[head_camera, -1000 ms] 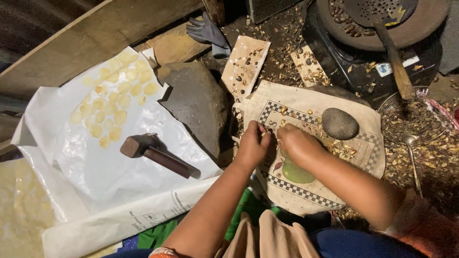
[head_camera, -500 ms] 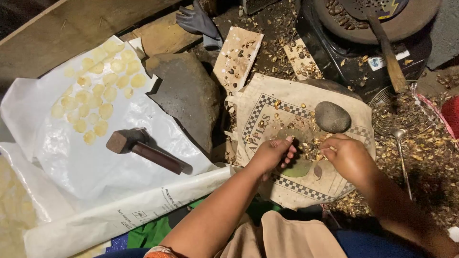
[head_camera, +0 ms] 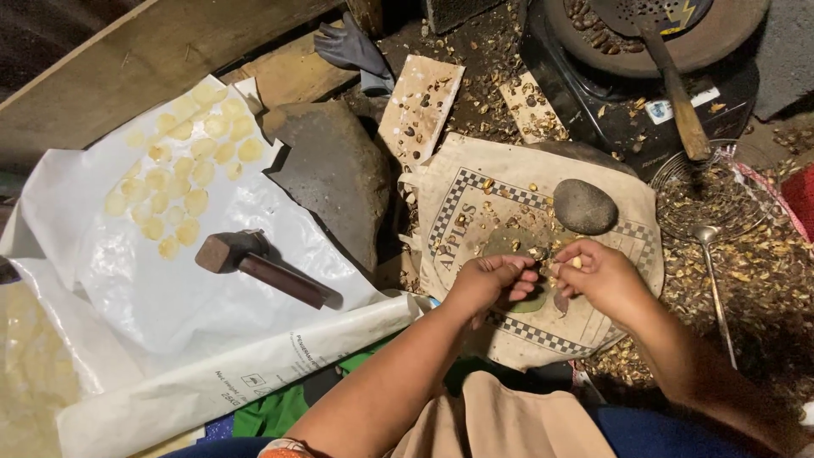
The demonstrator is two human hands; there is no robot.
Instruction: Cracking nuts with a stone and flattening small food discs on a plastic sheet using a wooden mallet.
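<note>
I am watching the right hand [head_camera: 598, 276] pinching a small pale kernel [head_camera: 577, 262] between its fingertips, its grip closed on it. The left hand [head_camera: 490, 284] is curling loosely beside it, fingers half closed; I cannot tell whether it is holding anything. Both are hovering over the printed cloth sack [head_camera: 475, 191], near its front edge, with a rounded grey stone [head_camera: 585, 206] resting just behind them.

A wooden mallet [head_camera: 254, 263] lies on white sheeting [head_camera: 170, 314] beside pale, perhaps flattened discs [head_camera: 182, 182].
</note>
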